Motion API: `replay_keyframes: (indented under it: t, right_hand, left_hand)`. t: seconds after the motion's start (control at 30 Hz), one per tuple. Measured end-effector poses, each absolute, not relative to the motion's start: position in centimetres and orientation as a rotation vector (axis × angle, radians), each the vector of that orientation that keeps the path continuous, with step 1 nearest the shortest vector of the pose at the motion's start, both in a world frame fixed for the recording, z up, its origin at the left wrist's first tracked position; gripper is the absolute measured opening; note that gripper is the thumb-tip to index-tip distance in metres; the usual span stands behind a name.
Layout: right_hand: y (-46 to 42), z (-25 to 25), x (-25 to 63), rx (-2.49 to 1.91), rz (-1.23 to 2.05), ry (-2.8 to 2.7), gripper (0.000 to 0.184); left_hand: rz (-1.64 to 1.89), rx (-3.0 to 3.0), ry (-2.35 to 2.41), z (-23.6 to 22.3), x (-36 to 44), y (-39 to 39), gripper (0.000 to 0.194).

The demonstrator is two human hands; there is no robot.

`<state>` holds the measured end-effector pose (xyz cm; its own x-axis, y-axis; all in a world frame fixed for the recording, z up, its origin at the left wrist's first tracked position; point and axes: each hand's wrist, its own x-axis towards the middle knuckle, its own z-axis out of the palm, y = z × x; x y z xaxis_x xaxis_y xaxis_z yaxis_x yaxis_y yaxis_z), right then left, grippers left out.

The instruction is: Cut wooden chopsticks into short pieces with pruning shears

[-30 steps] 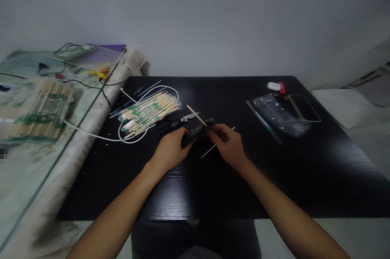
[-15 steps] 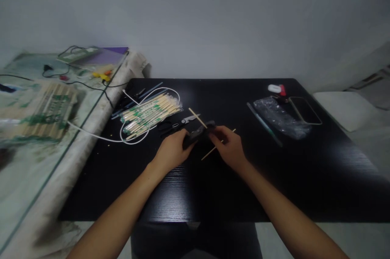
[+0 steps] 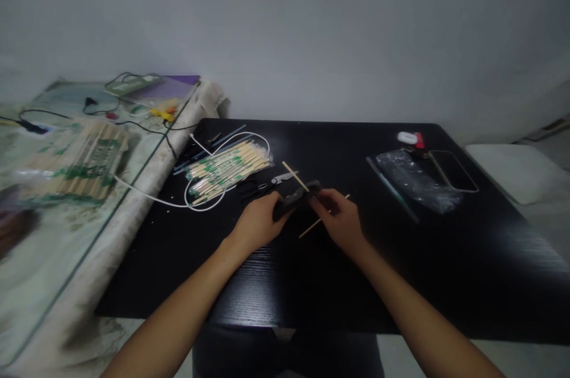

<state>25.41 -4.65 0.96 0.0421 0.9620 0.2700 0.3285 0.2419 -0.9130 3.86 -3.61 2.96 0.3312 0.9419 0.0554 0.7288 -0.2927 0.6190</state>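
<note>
My left hand (image 3: 257,221) is closed around a small dark tool (image 3: 289,202) whose kind I cannot make out. A thin wooden stick (image 3: 294,175) slants up and to the left from that tool. At the tool's right end the fingers of my right hand (image 3: 342,219) are pinched on the lower part of this stick, which they largely hide. A second thin stick (image 3: 310,228) runs crosswise under my right hand and shows on both sides of it. Just beyond my left hand lie black-handled pliers (image 3: 253,188) and a grey cutting tool (image 3: 284,177).
A plastic-wrapped bundle of sticks (image 3: 229,170) and a looped white cable (image 3: 154,197) lie left on the black table (image 3: 285,301). Rightward are crumpled clear plastic (image 3: 418,182), a phone (image 3: 454,170) and a white case (image 3: 407,137). More packed sticks (image 3: 95,164) lie on the glass-topped side table.
The whole view has shifted a little, so the scene sits slightly further right and lower. Both hands keep nearly the same pose around the dark tool and stick.
</note>
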Motion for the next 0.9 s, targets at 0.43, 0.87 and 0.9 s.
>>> replay_keyframes:
  t: [0.43,0.87,0.9]
  right_hand:
    - [-4.5,2.4,26.0,-1.146,1.163,-1.153,0.034]
    - [-4.0,3.8,26.8,-0.964,1.709,-0.886,0.030]
    - [-4.1,3.6,26.6,-0.975,1.685,-0.944,0.028]
  left_hand:
    - [0.632,1.991,1.440,4.1,3.4,-3.3,0.022]
    - [0.623,1.953,1.351,4.4,3.3,-3.4,0.020]
    - [0.626,1.991,1.352,4.4,3.4,-3.4,0.019]
